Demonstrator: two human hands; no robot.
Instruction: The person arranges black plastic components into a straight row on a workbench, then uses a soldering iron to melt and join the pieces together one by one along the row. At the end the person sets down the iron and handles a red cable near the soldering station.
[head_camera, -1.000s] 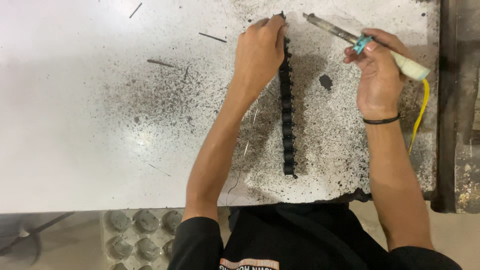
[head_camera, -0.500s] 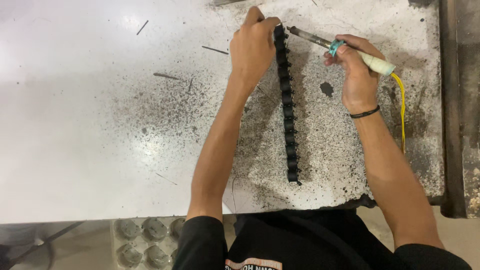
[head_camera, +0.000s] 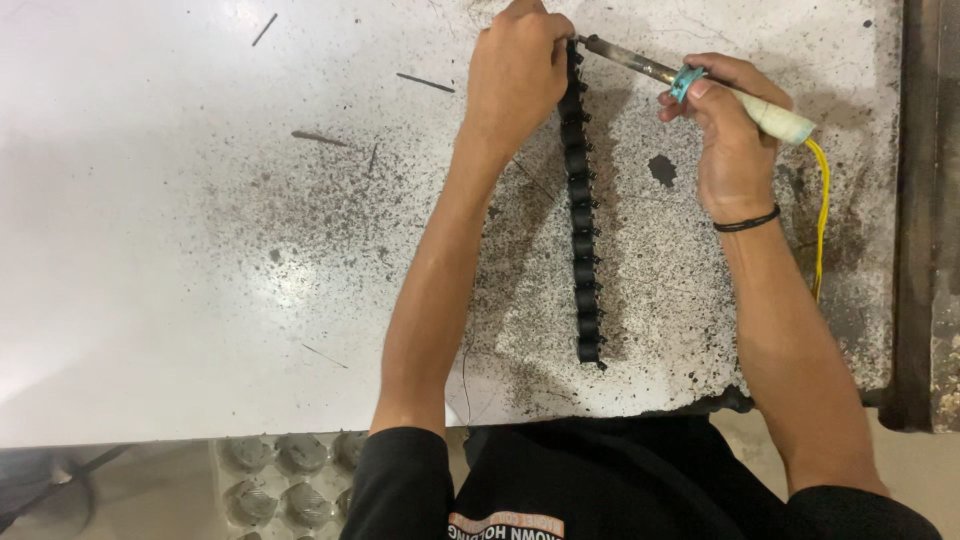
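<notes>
A long row of small black parts (head_camera: 583, 230) lies on the white, scorched worktop (head_camera: 200, 250), running from the near edge away from me. My left hand (head_camera: 518, 70) presses down on the far end of the row with closed fingers. My right hand (head_camera: 728, 125) grips a soldering iron (head_camera: 700, 85) by its pale handle with a teal collar. The iron's metal tip points left and touches the row's far end beside my left fingers. A yellow cord (head_camera: 822, 215) hangs from the handle.
Thin metal slivers (head_camera: 320, 138) lie scattered on the left part of the worktop. A dark burn spot (head_camera: 662, 170) sits between the row and my right wrist. A grey moulded tray (head_camera: 285, 470) stands below the near edge. A dark rusty rail (head_camera: 925, 200) borders the right side.
My right hand has brought the soldering iron leftward, so its tip now meets the far end of the row. My left hand stays on that end. The view has shifted slightly.
</notes>
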